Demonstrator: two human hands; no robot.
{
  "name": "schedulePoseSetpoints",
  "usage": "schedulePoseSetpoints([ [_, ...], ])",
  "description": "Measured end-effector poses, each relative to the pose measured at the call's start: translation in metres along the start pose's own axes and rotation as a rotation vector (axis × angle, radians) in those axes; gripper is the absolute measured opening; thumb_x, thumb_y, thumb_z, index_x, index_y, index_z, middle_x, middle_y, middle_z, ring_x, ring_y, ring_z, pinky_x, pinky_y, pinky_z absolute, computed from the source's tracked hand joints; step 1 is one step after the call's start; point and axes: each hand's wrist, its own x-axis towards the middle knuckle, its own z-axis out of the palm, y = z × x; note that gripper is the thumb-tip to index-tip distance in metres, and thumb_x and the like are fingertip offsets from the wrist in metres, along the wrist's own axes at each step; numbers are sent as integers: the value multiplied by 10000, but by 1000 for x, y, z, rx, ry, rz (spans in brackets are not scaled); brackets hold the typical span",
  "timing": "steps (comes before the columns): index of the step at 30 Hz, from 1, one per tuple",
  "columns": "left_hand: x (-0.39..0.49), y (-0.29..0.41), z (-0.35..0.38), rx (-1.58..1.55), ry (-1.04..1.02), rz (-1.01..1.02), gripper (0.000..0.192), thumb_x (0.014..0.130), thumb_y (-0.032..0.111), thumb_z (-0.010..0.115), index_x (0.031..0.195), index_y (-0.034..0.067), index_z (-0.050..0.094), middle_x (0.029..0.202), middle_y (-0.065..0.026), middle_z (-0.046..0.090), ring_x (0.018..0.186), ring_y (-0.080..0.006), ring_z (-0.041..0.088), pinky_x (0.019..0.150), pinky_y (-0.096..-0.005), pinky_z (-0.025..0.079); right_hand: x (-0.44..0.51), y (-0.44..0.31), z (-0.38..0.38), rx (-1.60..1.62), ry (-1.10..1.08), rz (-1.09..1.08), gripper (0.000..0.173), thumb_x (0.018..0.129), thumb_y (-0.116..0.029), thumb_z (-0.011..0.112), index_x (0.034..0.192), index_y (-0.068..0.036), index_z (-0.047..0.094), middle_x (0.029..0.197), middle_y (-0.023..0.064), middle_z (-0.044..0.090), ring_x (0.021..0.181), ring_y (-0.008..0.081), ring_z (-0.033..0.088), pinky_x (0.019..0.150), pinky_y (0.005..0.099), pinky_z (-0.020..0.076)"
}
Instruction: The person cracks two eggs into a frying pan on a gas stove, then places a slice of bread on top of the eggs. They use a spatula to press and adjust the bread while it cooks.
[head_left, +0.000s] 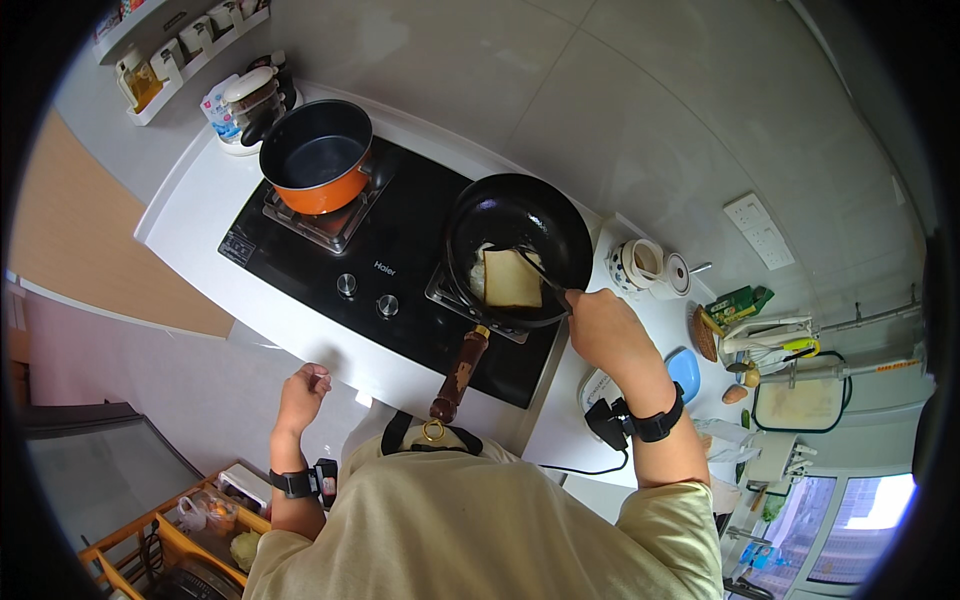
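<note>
My right hand (607, 330) grips the dark handle of a spatula (551, 279), which reaches over the rim of a black wok (517, 202) on the right burner. Inside the wok lies a square slice of bread (513, 279), with white egg (477, 276) showing along its left edge. The spatula's far end meets the bread's upper right corner; whether it goes beneath cannot be told. The wok's worn wooden handle (459, 375) points towards my body. My left hand (304, 390) hangs before the counter's front edge, fingers curled, holding nothing.
An orange pot (322, 191) stands on the left burner of the black gas hob (405, 225). Jars (637, 262), a plate with lettering (598, 388) and a blue dish (683, 375) are on the right counter. Lower left, a wooden cart (169, 529) holds food and an appliance.
</note>
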Motion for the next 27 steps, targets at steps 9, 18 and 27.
schedulePoseSetpoints([
  [9,-3,-3,0,10,18,-4,128,871,47,596,963,-43,591,719,-113,650,647,-161,636,611,-272,493,-11,0,11,65,9,69,211,801,-33,542,993,5,620,777,239,640,770,399,641,707,445,527],
  [18,-6,-1,-3,75,16,-6,144,862,60,608,970,-35,597,701,-115,654,646,-168,640,617,-281,496,-19,7,28,228,36,179,348,786,-105,640,1132,-67,621,874,237,641,816,406,615,746,437,502],
  [27,-4,-4,-1,74,-6,-9,147,866,65,605,969,-39,596,699,-116,651,644,-166,634,616,-280,494,-28,8,42,317,68,201,349,792,-87,633,1140,-62,614,869,249,640,834,410,619,751,450,506],
])
